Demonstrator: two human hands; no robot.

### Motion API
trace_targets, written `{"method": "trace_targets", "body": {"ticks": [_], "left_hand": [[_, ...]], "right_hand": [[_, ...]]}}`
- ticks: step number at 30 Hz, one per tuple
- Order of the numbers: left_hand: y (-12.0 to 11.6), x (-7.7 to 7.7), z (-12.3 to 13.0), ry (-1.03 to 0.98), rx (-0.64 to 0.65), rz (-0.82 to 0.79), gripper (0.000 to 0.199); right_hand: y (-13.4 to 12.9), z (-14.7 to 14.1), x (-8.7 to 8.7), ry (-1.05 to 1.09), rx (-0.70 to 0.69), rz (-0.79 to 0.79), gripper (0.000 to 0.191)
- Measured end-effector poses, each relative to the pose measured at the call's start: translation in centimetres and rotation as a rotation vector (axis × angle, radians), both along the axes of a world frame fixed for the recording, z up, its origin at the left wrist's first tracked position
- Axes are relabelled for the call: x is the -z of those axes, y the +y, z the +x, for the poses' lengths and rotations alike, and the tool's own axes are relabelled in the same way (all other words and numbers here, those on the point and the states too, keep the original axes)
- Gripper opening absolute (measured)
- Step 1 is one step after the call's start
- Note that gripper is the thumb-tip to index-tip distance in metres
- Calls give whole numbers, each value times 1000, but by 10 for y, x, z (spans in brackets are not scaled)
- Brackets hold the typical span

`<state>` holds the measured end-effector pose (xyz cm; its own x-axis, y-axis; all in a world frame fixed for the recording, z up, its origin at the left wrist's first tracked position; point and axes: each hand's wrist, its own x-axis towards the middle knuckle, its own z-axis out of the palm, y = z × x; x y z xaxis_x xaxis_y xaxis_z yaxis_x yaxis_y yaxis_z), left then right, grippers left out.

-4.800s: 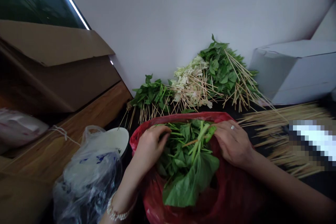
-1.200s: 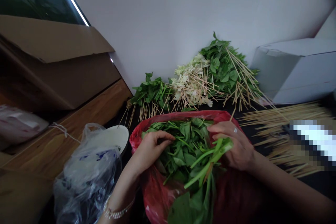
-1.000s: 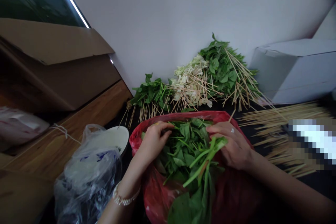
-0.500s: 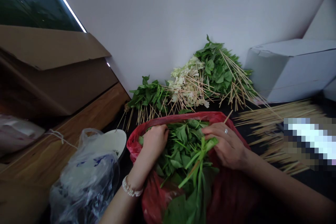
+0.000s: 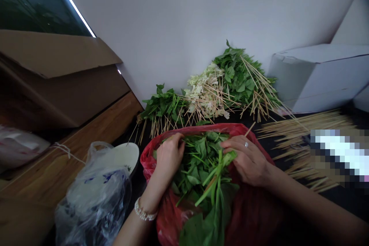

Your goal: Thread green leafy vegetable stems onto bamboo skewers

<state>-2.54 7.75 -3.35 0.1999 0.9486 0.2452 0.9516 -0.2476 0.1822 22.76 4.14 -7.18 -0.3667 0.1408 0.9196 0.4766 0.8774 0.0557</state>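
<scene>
Loose leafy greens fill a red plastic bag in front of me. In my right hand, which wears a ring, is a thin wooden skewer whose tip sticks out past the fingers. A bunch of green stems with large leaves hangs from that same hand, over the bag. My left hand reaches into the bag's left side, its fingers curled down among the leaves. What those fingertips hold, if anything, is hidden.
Skewered greens, pale cabbage pieces and more skewered greens lie along the wall. Bare skewers spread at right, before a white box. Left are a bowl, a clear plastic bag and a cardboard box.
My left hand has shifted slightly, its fingers a little more bent over the leaves. The right hand and its bunch of greens have barely moved.
</scene>
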Motion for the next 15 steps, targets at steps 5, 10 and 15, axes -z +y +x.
{"method": "trace_targets", "body": {"ticks": [5, 10, 15], "left_hand": [[-1, 6, 4, -81, 177, -10, 18], [2, 4, 16, -311, 416, -128, 25], [6, 11, 19, -670, 337, -251, 12]], "right_hand": [[1, 0, 0, -2, -2, 4, 28], [2, 0, 3, -8, -7, 1, 25], [3, 0, 4, -24, 4, 13, 25]]}}
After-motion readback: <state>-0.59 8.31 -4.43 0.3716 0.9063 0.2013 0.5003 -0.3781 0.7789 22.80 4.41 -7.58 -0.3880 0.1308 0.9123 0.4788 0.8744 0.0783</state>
